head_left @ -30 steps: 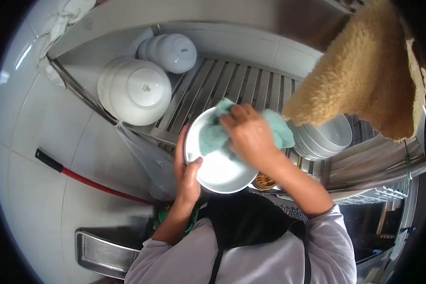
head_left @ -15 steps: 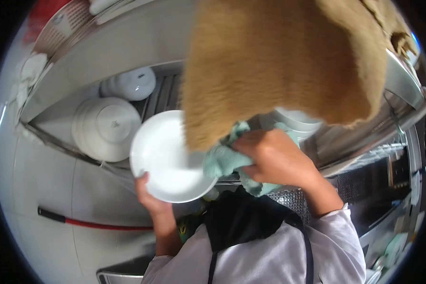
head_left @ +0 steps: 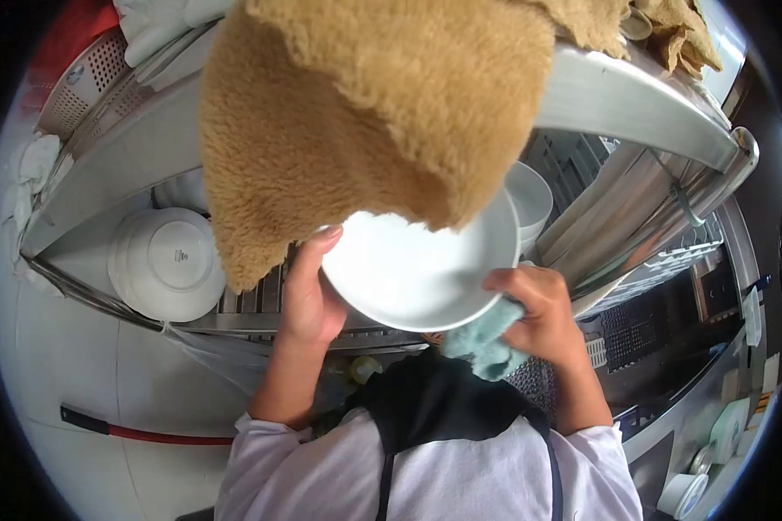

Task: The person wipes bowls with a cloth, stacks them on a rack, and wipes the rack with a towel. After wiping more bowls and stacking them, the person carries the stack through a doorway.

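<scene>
I hold a white plate [head_left: 413, 269] between both hands in front of a steel rack. My left hand [head_left: 308, 291] grips its left rim, thumb on the edge. On the plate's lower right rim rests my right hand [head_left: 539, 304], which also clutches a crumpled pale green cloth [head_left: 487, 343] under the plate. A shaggy tan towel [head_left: 365, 113] hangs from the upper shelf and covers the plate's top edge.
A stack of white plates [head_left: 167, 260] stands upside down on the slatted steel rack [head_left: 252, 304] at left. White bowls [head_left: 530, 198] sit behind the held plate. A red-handled tool [head_left: 148, 431] lies on the tiled floor. A steel shelf edge [head_left: 634, 100] runs overhead.
The view swung right and up. The plate moved right, toward the bowls. My right hand left the plate's face and now holds the cloth under its lower right rim.
</scene>
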Demonstrator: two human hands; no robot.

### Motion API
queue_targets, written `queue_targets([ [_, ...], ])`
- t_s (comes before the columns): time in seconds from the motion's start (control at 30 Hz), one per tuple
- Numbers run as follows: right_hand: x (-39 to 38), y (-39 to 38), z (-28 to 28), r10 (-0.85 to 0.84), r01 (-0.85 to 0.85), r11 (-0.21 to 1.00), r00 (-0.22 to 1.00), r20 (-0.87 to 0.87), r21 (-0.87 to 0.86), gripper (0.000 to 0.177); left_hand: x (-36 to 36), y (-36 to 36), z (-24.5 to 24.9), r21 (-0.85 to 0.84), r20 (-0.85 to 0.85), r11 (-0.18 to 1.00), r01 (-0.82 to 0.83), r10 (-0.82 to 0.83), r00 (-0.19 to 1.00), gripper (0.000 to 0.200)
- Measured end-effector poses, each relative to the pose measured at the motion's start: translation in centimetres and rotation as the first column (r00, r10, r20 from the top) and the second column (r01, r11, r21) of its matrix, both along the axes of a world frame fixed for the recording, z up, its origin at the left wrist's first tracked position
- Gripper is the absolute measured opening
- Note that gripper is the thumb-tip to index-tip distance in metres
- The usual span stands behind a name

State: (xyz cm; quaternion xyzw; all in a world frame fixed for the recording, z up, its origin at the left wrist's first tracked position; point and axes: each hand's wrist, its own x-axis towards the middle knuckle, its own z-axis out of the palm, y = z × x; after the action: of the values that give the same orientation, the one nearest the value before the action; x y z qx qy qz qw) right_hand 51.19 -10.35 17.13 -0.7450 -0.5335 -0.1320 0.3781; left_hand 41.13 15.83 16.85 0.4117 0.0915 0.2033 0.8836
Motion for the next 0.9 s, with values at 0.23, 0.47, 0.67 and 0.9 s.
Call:
queue_targets([
  [0.23,2.9,-5.3,2.3,0.037,0.004,0.993,0.943,-0.331,0.122,0.034,6.2,3.4,0.1,0.437,-0.033,0.860,0.265,-0.279,0.960,0.064],
  [0.47,5.7,-5.7,0.5,0.201,-0.028,0.967,0.697,-0.688,0.254,0.026,13.2,2.7,-6.4,0.252,0.313,0.933,0.258,-0.331,0.890,0.063],
  [0.67,6.3,-5.2,0.4,0.309,-0.012,0.930,0.563,-0.766,0.367,0.025,14.0,2.5,-6.9,0.215,0.420,0.945,0.245,-0.316,0.851,0.042],
  [0.9,4.8,-5.0,2.6,-0.006,0.172,0.955,0.824,-0.566,0.240,0.029,18.7,7.1,-12.9,0.574,0.134,0.816,0.068,-0.176,0.975,0.076],
])
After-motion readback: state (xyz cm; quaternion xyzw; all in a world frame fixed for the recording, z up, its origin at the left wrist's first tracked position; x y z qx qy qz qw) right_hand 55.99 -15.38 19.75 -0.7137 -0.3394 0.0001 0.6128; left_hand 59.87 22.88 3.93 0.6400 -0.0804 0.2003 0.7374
